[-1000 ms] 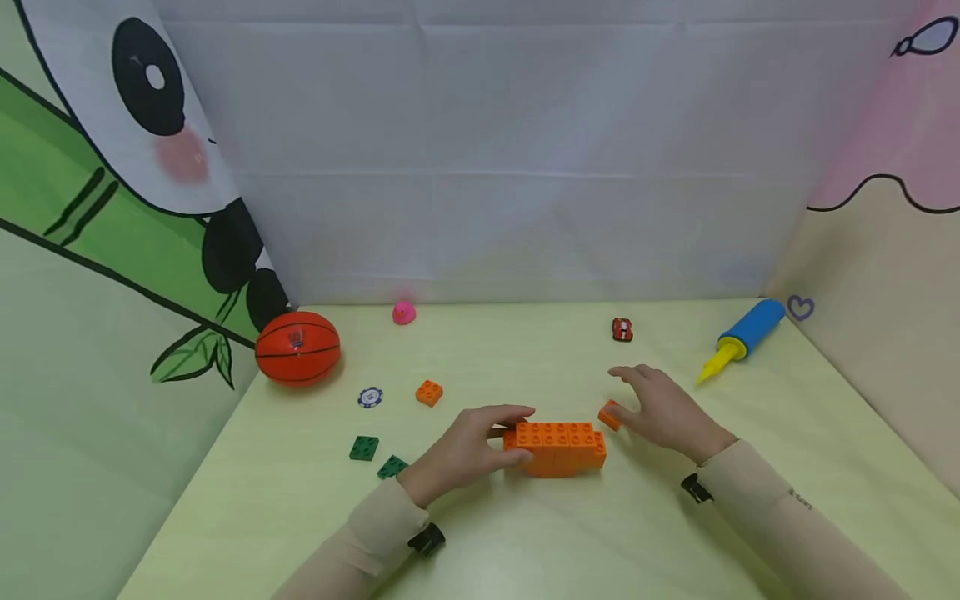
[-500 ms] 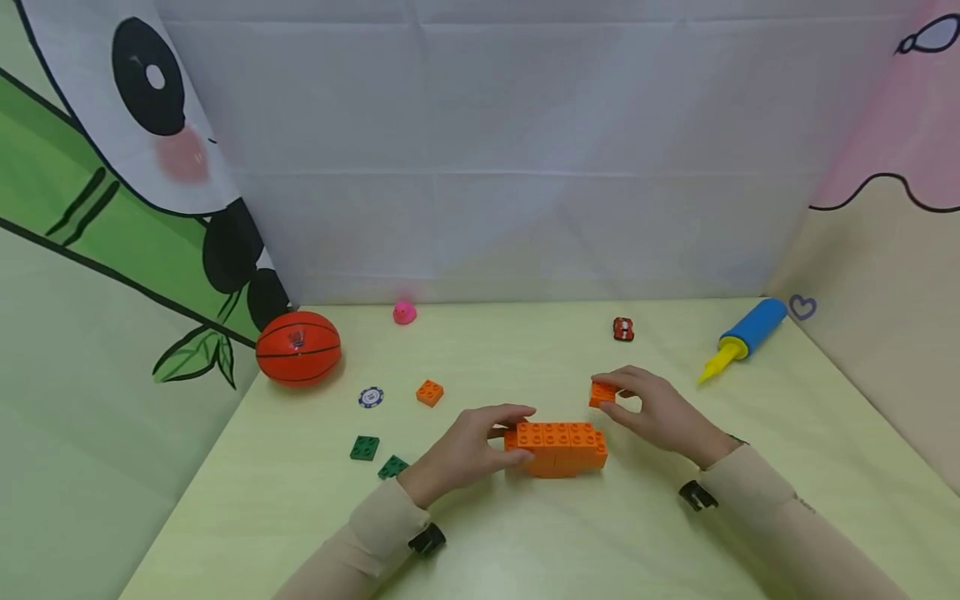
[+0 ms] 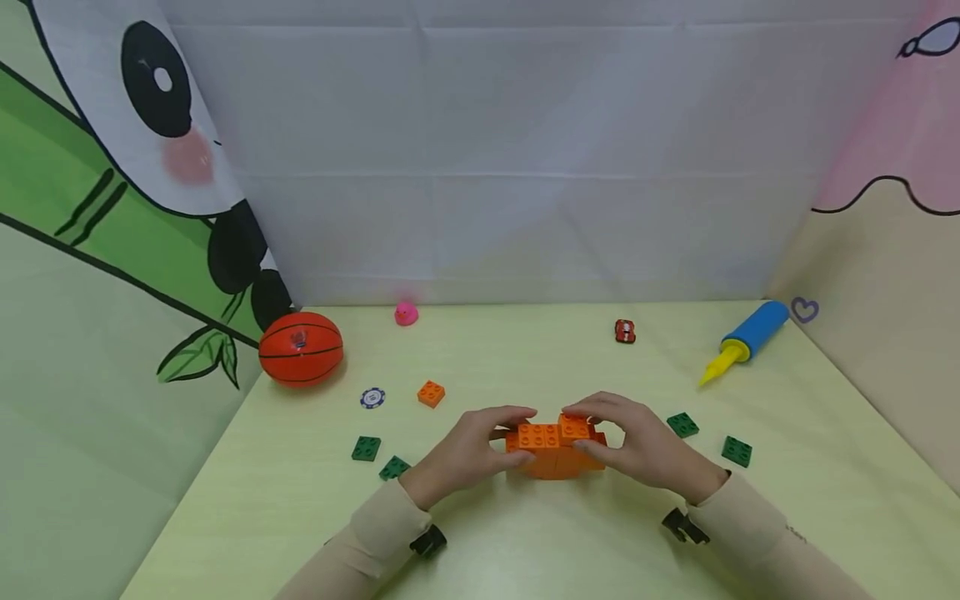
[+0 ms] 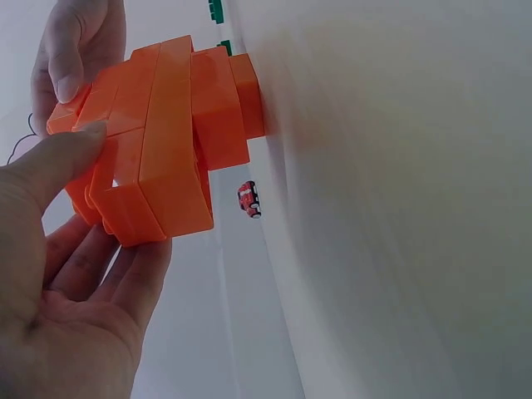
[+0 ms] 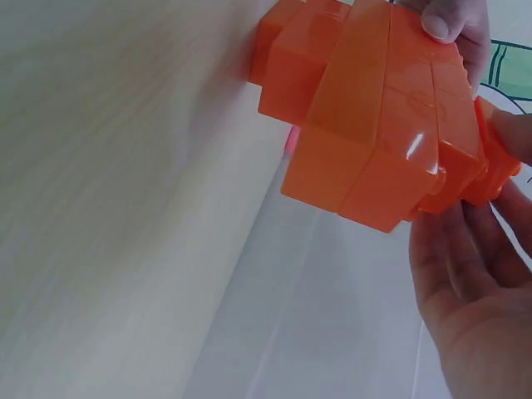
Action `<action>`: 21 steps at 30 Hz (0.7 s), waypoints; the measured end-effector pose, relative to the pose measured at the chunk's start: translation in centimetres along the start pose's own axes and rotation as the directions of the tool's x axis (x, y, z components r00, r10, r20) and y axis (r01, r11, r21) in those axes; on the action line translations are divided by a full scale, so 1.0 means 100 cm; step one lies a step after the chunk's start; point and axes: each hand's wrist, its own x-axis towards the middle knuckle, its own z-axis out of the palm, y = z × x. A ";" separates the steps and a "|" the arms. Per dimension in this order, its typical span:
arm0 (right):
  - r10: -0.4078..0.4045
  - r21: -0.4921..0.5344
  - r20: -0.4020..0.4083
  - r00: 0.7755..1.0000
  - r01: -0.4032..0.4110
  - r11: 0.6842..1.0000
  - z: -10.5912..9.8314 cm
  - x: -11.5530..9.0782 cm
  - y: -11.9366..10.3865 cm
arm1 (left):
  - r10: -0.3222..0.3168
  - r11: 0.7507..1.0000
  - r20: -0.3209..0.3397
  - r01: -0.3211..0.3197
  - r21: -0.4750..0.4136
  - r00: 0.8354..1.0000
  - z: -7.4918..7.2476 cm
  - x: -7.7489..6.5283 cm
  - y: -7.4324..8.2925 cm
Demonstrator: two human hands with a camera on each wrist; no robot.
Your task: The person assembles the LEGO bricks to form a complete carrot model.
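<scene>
A stepped structure of orange building bricks (image 3: 547, 464) stands on the table, narrower at its foot than higher up. My left hand (image 3: 467, 450) grips its left end, thumb on the near side and fingers behind, as the left wrist view of the structure (image 4: 170, 141) also shows. Between thumb and fingers my right hand (image 3: 648, 446) pinches a single orange brick (image 3: 574, 428) at the top of the structure, right of its middle. In the right wrist view this brick (image 5: 492, 158) sits at the studded top; whether it is pressed fully down I cannot tell.
Left lie green bricks (image 3: 366, 448), a poker chip (image 3: 372, 398) and a loose orange brick (image 3: 431, 393). More green bricks (image 3: 737, 451) lie right. Farther back are a basketball (image 3: 301, 349), a pink duck (image 3: 406, 313), a red toy car (image 3: 625, 331) and a blue-yellow pump (image 3: 746, 339).
My right hand took up the orange brick from the table and brought it left and down onto the structure's top. My left hand has kept its grip in place.
</scene>
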 end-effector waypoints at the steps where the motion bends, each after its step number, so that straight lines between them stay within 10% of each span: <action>1: 0.009 0.000 0.001 1.000 -0.009 1.000 0.000 0.000 -0.001 | 0.001 1.000 0.000 -0.001 -0.001 1.000 0.000 0.000 0.000; 21: 0.064 0.085 0.068 0.996 -0.070 0.994 -0.002 0.007 0.000 | 0.014 0.999 0.004 -0.014 0.045 1.000 -0.003 0.000 0.001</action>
